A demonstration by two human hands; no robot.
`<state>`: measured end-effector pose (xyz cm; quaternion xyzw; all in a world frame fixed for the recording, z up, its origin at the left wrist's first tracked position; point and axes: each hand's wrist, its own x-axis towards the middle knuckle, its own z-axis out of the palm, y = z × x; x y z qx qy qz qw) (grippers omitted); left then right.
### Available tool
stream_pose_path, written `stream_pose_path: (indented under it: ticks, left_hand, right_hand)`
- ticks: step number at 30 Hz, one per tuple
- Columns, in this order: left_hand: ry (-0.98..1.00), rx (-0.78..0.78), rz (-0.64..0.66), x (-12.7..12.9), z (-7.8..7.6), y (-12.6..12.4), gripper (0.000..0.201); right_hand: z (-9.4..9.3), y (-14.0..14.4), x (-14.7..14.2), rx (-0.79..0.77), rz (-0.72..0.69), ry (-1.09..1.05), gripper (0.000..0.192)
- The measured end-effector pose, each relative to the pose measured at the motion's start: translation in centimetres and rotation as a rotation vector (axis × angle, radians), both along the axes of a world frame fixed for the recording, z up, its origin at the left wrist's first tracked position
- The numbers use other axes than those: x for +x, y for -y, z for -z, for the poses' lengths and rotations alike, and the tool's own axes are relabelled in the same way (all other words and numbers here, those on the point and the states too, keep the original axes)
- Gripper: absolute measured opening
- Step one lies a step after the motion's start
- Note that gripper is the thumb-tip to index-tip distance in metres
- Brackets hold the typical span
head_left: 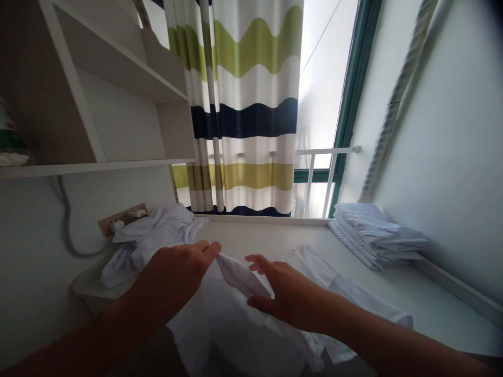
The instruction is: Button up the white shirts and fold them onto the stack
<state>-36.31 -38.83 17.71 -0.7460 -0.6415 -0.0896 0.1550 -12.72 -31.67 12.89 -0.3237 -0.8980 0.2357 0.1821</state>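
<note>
A white garment (236, 324) lies spread on the white table (271, 238) in front of me. My left hand (176, 272) rests flat on its upper left part, fingers pointing right over a raised fold of cloth. My right hand (285, 293) sits just right of that fold, fingers spread, thumb against the fabric. The fold stands up between the two hands. Neither hand clearly grips the cloth.
A heap of crumpled white clothes (149, 235) lies at the back left by a wall socket (121, 217). A stack of folded white garments (377, 233) sits at the right by the wall. A striped curtain (247, 104) and a window rail (322, 152) are behind; shelves (118, 84) hang upper left.
</note>
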Motion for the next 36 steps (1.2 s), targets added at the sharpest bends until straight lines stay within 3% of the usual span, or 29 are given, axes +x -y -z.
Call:
stream_pose_path:
  ticks: [4,7,10,15,21,25,32,36]
  left_hand:
    - [-0.310,0.011,0.022,0.3,-0.6,-0.4,0.036]
    - [-0.356,-0.026,0.082,-0.5,-1.3,-0.8,0.029]
    - [-0.348,-0.115,0.165,-1.6,-1.8,-1.2,0.010]
    - [-0.340,-0.201,0.132,-2.7,-1.0,-1.5,0.033]
    - [-0.273,-0.279,0.256,-3.3,0.7,-0.9,0.035]
    - [-0.265,-0.274,0.182,-4.3,0.1,-1.4,0.023]
    - [-0.295,-0.206,-0.026,-6.1,-2.0,-3.1,0.037]
    - [-0.274,-0.251,-0.019,-7.0,-2.7,-3.5,0.038]
  right_hand:
    - [0.5,-0.3,-2.4,-0.033,0.003,-0.010,0.024]
    - [0.4,-1.5,-2.1,-0.063,-0.026,0.041,0.035]
    - [0.3,-2.2,-0.7,-0.054,-0.017,0.050,0.032]
    - [1.8,-2.5,1.0,0.034,0.039,0.124,0.026]
    - [3.8,-3.5,2.6,0.080,0.182,0.245,0.026]
    - [3.7,-4.4,4.0,0.082,0.248,0.245,0.029]
    - [2.5,-5.4,5.7,0.058,0.191,0.237,0.033]
    - [1.1,-6.1,7.4,0.009,0.155,0.191,0.037]
